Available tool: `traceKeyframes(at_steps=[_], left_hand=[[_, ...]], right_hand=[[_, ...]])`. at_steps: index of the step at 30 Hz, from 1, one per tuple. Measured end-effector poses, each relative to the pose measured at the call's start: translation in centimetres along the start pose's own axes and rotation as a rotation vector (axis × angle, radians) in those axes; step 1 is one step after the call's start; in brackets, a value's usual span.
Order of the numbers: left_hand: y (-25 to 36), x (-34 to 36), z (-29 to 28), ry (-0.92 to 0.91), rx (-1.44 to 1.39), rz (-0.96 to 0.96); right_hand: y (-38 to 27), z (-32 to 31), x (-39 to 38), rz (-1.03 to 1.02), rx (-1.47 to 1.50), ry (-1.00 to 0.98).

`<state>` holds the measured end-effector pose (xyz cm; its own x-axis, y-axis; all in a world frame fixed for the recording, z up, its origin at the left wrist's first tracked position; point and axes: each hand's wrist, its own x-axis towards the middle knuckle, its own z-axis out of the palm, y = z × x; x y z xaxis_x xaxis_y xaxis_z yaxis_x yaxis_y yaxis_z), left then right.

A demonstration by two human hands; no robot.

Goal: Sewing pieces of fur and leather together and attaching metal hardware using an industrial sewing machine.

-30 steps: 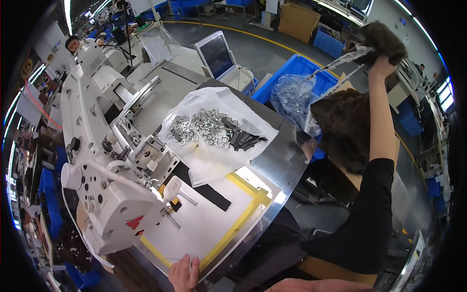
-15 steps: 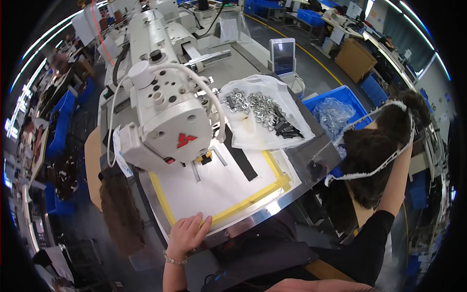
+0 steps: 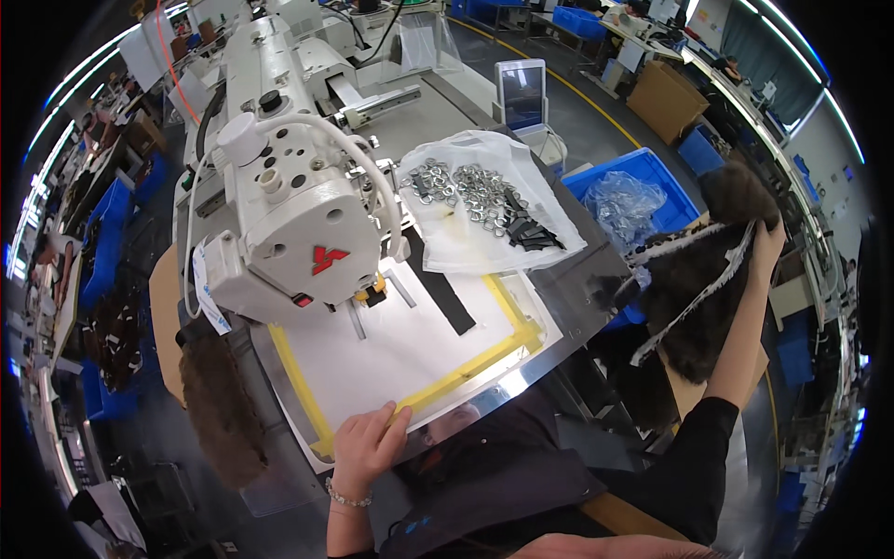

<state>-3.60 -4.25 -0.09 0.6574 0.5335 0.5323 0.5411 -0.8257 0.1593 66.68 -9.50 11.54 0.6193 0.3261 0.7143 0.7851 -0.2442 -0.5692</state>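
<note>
My left hand (image 3: 366,447) lies on the near left edge of a white work sheet (image 3: 326,359) bordered with yellow tape. Its fingers are stretched out and hold nothing. Out to the right, my right hand (image 3: 767,244) is closed on a dark brown fur piece (image 3: 694,303) with pale cut edges; some fingers are hidden by the fur. Over the sheet stands the white head of a sewing machine (image 3: 307,219). A black strap (image 3: 447,300) runs across the sheet beside the machine.
A white cloth (image 3: 456,244) beside the machine bears several metal rings (image 3: 484,191) and black tabs (image 3: 533,233). Another brown fur piece (image 3: 222,405) hangs at the left. Right of the table stand a blue bin (image 3: 684,191) with clear plastic and a small screen (image 3: 521,93).
My right hand has shifted with the fur piece, whose pale edges have drawn from a wide loop into a narrower fold. My left hand still rests on the sheet's edge.
</note>
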Motion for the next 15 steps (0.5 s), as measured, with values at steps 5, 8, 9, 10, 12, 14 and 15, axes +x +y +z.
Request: traceKeyframes(at_steps=[5, 8, 9, 10, 12, 14, 15], left_hand=[[0.3, 1.7, 0.0, -0.003, -0.003, 0.055], [0.4, 2.0, -0.2, 0.014, -0.009, 0.071], [0.4, 1.9, -0.1, 0.031, 0.01, 0.066], [0.4, 1.8, 0.0, 0.05, 0.032, 0.056], [0.4, 1.2, 0.2, 0.051, 0.035, 0.043], [0.3, 0.8, 0.4, 0.051, 0.04, 0.028], [0.2, 0.5, 0.2, 0.038, 0.062, 0.01]], right_hand=[[-5.2, -0.7, 8.3, -0.285, -0.361, 0.082], [-9.3, -1.0, 10.5, -0.252, -0.625, 0.194], [-8.0, -1.1, 12.5, -0.314, -0.708, 0.099], [-6.9, -0.6, 14.0, -0.213, -0.734, -0.099], [-3.4, 0.1, 16.0, -0.07, -0.642, -0.397], [-0.4, 0.8, 15.5, 0.2, -0.283, -0.645], [0.6, 1.5, 14.2, 0.43, -0.028, -0.782]])
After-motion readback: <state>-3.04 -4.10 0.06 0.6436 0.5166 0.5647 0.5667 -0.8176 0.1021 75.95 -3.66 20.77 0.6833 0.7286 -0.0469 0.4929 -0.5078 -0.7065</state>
